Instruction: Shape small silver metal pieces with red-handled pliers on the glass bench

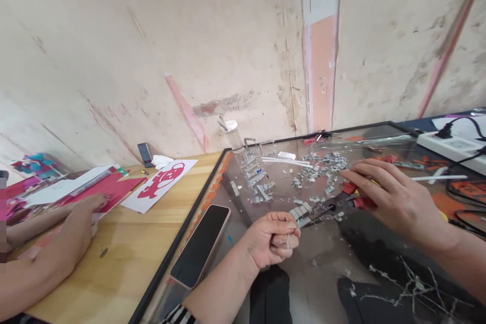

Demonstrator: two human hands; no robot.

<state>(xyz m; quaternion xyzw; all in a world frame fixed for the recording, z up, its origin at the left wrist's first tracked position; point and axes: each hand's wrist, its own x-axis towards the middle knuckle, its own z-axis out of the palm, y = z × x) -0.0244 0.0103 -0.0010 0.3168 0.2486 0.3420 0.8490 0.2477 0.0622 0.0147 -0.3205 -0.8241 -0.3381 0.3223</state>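
Observation:
My left hand (pixel 271 240) is closed, with thumb and fingers pinching a thin, pale bent wire (pixel 287 241). My right hand (pixel 397 202) is curled over the red handles of a pair of pliers (pixel 332 207), whose dark jaws point left toward my left hand. Close to the jaws lie several small grey metal pieces (pixel 301 211) in a short row. Farther back on the glass tabletop (pixel 322 253), a pile of similar grey metal bits (pixel 326 164) is scattered. My right palm and part of the handles are hidden.
A phone (pixel 201 245) lies left of my left hand. Behind stand a clear bottle (pixel 233 136) and rows of metal strips (pixel 260 177). Twisted wires (pixel 417 283) lie front right, a power strip (pixel 455 149) back right. Another person's arms (pixel 64 248) work over red paper (pixel 121 192) at left.

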